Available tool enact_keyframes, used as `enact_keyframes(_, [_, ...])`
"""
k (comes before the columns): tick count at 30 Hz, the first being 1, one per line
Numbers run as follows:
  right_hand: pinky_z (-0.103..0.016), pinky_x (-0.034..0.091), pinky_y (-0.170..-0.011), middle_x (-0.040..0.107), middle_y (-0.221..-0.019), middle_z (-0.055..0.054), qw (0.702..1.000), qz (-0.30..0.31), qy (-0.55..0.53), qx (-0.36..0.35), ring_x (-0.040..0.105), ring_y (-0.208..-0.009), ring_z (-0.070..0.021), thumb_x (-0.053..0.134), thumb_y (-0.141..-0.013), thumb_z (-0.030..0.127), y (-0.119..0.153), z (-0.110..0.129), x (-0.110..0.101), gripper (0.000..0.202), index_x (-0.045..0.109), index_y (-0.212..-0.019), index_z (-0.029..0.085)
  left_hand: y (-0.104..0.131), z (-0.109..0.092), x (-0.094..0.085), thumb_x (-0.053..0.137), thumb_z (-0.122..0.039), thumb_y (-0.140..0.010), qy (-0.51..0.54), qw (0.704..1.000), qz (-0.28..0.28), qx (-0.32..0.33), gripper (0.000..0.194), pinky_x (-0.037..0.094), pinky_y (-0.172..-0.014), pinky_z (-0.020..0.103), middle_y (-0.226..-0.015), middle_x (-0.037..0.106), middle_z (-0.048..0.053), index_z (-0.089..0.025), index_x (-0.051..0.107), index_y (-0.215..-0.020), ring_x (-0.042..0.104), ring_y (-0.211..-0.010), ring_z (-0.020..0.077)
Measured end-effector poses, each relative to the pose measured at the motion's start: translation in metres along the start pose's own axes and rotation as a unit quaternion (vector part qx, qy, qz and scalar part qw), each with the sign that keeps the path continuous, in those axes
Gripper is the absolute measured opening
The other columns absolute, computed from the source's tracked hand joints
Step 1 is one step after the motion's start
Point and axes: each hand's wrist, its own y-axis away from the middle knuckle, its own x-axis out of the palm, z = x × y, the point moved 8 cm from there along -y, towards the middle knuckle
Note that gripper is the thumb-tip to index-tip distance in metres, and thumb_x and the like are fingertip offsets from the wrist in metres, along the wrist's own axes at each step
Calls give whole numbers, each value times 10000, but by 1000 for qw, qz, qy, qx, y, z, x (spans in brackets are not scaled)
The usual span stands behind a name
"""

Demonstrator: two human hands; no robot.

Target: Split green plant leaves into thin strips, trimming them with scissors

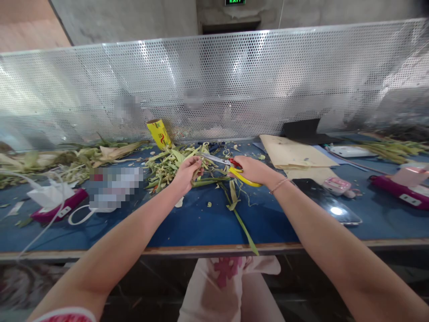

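In the head view my right hand is closed round the yellow and red handles of a pair of scissors. The blades point left, reaching just above my left hand. My left hand is pinched shut at the edge of a heap of green plant cuttings; what lies between its fingers is too small to name. A long green stalk with a dry leaf lies below the hands, its tip over the table's front edge.
A yellow tube stands tilted behind the heap. Dry leaves lie at left beside a purple power strip. At right are brown paper sheets, a black phone, a pink case and another power strip. A perforated metal panel closes the back.
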Motion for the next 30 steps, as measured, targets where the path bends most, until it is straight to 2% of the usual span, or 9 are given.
enact_keyframes(5, [-248, 305, -540, 552, -795, -54, 1000, 7, 5, -8, 480, -641, -154, 390, -759, 630, 1, -2, 1, 438, 419, -781, 194, 0, 1, 1, 645, -246, -640, -6, 1000, 17, -1, 193, 401, -477, 168, -675, 582, -9, -148, 486, -687, 471, -486, 38])
enact_keyframes(13, [-258, 321, -569, 564, -850, -61, 1000, 13, 19, -16, 521, -691, -172, 415, -779, 579, 4, 2, 0, 389, 421, -828, 193, 1, 0, 2, 635, -224, -645, -19, 1000, 12, 7, 162, 395, -464, 176, -681, 585, -4, -146, 502, -698, 467, -481, 42])
enact_keyframes(22, [-262, 321, -567, 569, -866, -67, 999, 12, 22, -23, 534, -707, -182, 386, -777, 613, 5, 3, -2, 431, 432, -842, 189, 0, 0, 3, 606, -196, -665, -8, 999, 23, 20, 109, 379, -459, 178, -699, 595, 2, -145, 525, -717, 462, -480, 40])
enact_keyframes(30, [-265, 320, -576, 575, -881, -71, 999, 15, 24, -22, 534, -719, -185, 391, -787, 587, 6, 7, -5, 407, 432, -848, 187, 2, 0, 5, 619, -183, -649, 11, 1000, 26, 2, 139, 392, -467, 169, -670, 590, -6, -147, 536, -754, 467, -482, 40])
